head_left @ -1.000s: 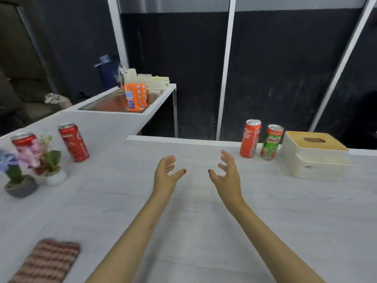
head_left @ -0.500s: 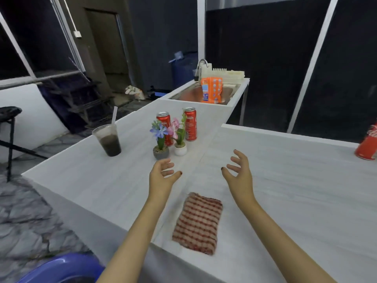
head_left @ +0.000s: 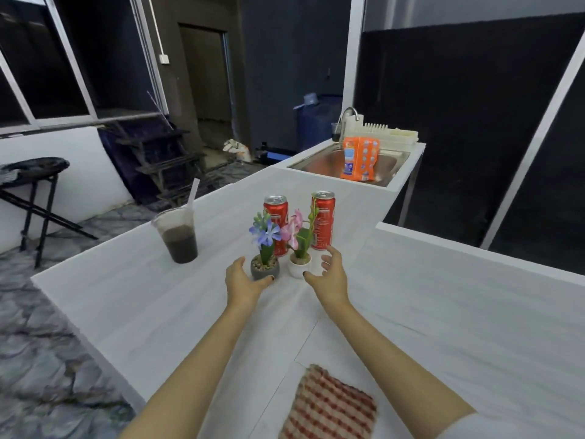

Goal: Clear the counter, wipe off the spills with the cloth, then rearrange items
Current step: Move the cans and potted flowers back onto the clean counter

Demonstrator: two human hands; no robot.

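Both hands had moved forward from above the cloth; left hand, fingers spread, touched the grey pot; right hand, uncurled, flanked the white pot; clearing was starting.

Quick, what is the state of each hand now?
Left hand: open, holding nothing, at the grey flower pot.
Right hand: open, holding nothing, beside the white flower pot.

Both forearms are bare, the nails on the left hand and right hand are painted dark, and a white sleeve edge covers the right upper arm.
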